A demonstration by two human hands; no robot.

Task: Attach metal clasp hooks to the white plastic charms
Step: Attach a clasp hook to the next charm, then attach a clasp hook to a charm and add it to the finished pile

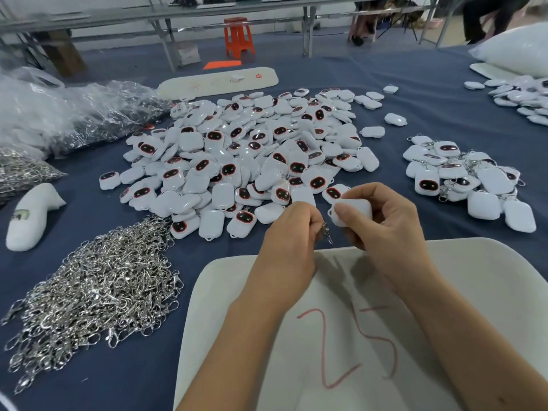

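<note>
Nearest the camera, at the bottom of the frame, a white board [444, 292] marked with red strokes lies on the blue counter [89, 387]. Just above it, at centre, the left hand [292, 232] pinches a metal clasp hook [326, 232], its fingers curled round the top, and the right hand [385, 221] grips a white plastic charm [351, 213] with its small corner loop [331, 213] turned toward the hook. Hook and loop sit just apart. The loop is tiny, so the likely slip is the hook's tip sliding past it, or the gate snapping closed before it catches; a loose pinch could drop the hook. At lower left lies a heap of spare hooks [98, 292]. Beyond the hands spreads the big pile of charms [243, 149], and at right a smaller pile of finished charms [462, 176].
</note>
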